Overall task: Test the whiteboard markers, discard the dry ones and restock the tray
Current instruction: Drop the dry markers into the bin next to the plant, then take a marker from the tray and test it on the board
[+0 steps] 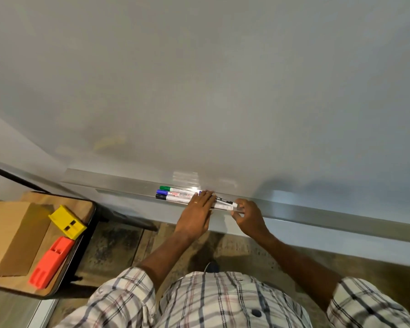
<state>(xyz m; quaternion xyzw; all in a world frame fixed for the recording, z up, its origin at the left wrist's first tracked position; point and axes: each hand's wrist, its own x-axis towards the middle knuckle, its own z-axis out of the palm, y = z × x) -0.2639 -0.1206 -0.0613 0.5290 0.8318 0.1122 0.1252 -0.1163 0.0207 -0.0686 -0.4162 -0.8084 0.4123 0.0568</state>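
Close up against a whiteboard, looking down on its metal tray. In the tray, side by side and parallel to the board: a green-capped marker nearest the board, a blue-capped marker in the middle, a dark-capped marker at the front lip, caps all to the left. Laid flat across their right ends, the left hand, fingers straight and pressed together, a ring on one. Just right of it, jutting from under those fingers, a black-banded marker, also in the tray, its white end pinched by the curled fingertips of the right hand. Off to the left, well apart from the tray, a small wooden side table bearing a cardboard box, a yellow block and an orange block — the two blocks just beside each other. Along the bottom edge, a plaid shirt.
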